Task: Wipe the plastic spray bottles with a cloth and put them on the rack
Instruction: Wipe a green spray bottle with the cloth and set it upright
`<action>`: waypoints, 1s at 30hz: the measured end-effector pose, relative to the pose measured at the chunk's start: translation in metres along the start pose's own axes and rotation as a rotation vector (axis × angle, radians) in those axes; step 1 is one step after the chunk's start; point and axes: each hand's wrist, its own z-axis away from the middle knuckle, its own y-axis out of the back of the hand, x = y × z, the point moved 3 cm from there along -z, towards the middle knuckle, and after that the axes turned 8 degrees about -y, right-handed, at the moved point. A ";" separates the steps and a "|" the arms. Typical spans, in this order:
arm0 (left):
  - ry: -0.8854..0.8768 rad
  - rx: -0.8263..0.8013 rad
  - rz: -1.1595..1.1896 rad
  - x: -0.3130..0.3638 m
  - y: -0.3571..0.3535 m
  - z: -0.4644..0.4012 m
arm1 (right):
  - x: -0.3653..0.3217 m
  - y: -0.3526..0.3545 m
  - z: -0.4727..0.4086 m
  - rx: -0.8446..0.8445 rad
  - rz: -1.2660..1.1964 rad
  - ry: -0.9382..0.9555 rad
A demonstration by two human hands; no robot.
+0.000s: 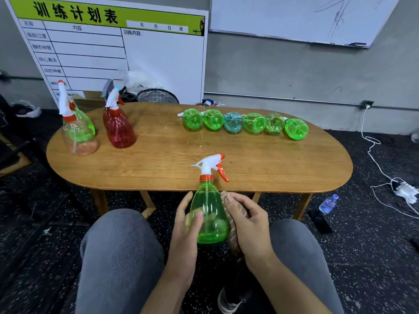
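Green spray bottle (209,214): held upright above the lap, left hand (186,225) fingers curled round it, right hand (247,223) fingers clamping the cloth (233,232) against its right side. Risk: the smooth plastic may be twisted from the light left grip and dropped to the floor.

A green-headed planning board (108,48) is leaning against the grey wall behind the oval wooden bench (260,168), and a whiteboard (294,17) is hanging to its right. A white cable (371,152) is trailing from a wall socket (367,104) across the speckled black floor (367,257), where a small water bottle (328,203) is lying beside a dark phone (320,220).
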 end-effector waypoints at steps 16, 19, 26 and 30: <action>-0.059 -0.036 -0.040 -0.003 -0.001 0.003 | -0.058 -0.003 -0.033 0.001 0.810 0.571; -0.056 -0.050 -0.031 -0.005 -0.003 0.004 | -0.073 -0.011 -0.045 0.050 0.934 0.592; -0.090 -0.021 -0.083 0.001 -0.001 0.006 | -0.064 -0.031 -0.048 -0.242 1.137 0.615; -0.111 -0.048 -0.114 0.005 -0.002 0.010 | -0.083 -0.023 -0.060 0.080 1.103 0.623</action>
